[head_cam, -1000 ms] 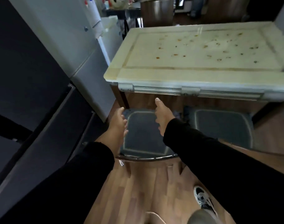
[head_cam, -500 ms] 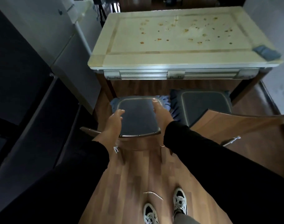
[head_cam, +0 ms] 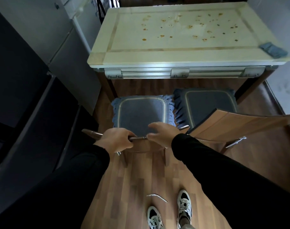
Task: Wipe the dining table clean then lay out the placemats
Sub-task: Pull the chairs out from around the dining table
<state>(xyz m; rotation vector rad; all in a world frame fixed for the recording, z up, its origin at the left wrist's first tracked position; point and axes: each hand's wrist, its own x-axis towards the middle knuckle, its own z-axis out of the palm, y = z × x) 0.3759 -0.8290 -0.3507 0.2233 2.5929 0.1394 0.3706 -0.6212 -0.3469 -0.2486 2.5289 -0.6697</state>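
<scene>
The cream dining table [head_cam: 157, 58] stands ahead, its top dotted with several orange-brown crumbs and stains [head_cam: 188, 27]. A folded blue cloth [head_cam: 273, 50] lies on its near right corner. In front of me is a wooden chair with a blue seat cushion [head_cam: 139, 113]. My left hand [head_cam: 116, 139] grips the top of that chair's backrest [head_cam: 139, 138]. My right hand [head_cam: 160, 131] hovers over the same backrest with fingers spread, blurred by motion. No placemats are in view.
A second chair [head_cam: 236, 124] with a blue cushion [head_cam: 208, 103] stands to the right, angled toward me. Grey appliances [head_cam: 46, 35] and dark cabinets [head_cam: 25, 104] line the left side. A wall is on the right. My feet stand on wood flooring [head_cam: 124, 187].
Both hands came back from the cushion to the chair's backrest; the left now grips it. The view has shifted back, showing more of the table and floor.
</scene>
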